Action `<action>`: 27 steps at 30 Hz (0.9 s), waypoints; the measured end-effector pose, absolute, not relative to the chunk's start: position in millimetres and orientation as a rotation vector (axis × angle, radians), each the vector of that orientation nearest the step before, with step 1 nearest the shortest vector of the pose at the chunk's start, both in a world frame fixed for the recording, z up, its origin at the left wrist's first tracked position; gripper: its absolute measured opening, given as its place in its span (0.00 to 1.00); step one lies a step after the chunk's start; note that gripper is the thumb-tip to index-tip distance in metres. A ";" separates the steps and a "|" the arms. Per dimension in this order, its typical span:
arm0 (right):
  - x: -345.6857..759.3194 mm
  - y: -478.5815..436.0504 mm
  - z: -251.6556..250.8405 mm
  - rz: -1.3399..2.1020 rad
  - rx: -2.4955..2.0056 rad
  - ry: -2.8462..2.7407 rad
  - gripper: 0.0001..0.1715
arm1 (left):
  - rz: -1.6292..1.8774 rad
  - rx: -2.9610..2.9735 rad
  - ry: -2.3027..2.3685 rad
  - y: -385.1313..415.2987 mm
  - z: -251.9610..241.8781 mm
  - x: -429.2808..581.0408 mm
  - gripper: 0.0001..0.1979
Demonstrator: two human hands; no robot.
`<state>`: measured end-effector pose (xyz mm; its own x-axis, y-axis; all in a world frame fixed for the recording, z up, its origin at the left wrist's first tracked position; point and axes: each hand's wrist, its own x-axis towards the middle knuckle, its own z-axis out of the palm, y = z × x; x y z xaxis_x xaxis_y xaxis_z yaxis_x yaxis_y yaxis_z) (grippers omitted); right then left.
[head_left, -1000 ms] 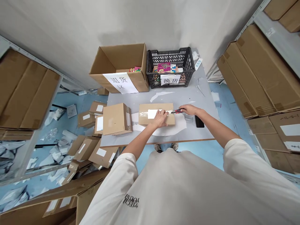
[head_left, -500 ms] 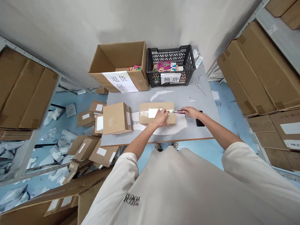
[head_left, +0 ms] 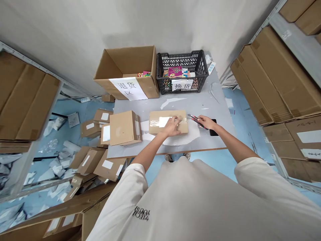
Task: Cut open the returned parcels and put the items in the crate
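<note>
Two hands (head_left: 172, 127), one knife (head_left: 193, 118), one phone (head_left: 213, 132), three boxes (head_left: 154, 121), one crate (head_left: 200, 83), two signs (head_left: 128, 89), one table (head_left: 140, 104), apparently two shoes (head_left: 168, 158)!

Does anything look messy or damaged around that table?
Yes. The grey tabletop has ragged white patches, as if its surface were torn. Left of it, white packages lie strewn on the floor, and labelled cartons slump at odd angles. The box beneath the left hand sits straight.

Likely a parcel stockroom — shelved cartons (head_left: 282, 72)
</note>
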<state>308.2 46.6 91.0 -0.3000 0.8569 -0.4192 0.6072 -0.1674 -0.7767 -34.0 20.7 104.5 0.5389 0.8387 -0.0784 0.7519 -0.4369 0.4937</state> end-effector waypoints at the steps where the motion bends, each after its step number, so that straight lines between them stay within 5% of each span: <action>1: 306.4 42.6 93.0 1.486 -1.674 -1.766 0.29 | 0.315 2.293 1.310 21.9 104.9 -35.8 0.47; 4: 300.5 29.6 102.4 1.469 -1.619 -1.707 0.31 | 0.435 2.272 1.434 30.3 104.0 -41.2 0.34; 12: 289.5 3.0 117.7 0.813 -1.530 -2.353 0.24 | 0.030 2.232 1.551 63.6 94.6 -44.8 0.47; 27: 282.9 -9.4 90.8 0.409 -1.662 -2.365 0.27 | 0.151 2.381 1.593 42.5 97.7 -42.5 0.39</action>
<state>282.9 -9.4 90.8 -0.3351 0.9419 0.0211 0.8801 0.3210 -0.3498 -42.5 42.5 97.7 0.3891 0.9189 -0.0642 0.8906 -0.3575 0.2812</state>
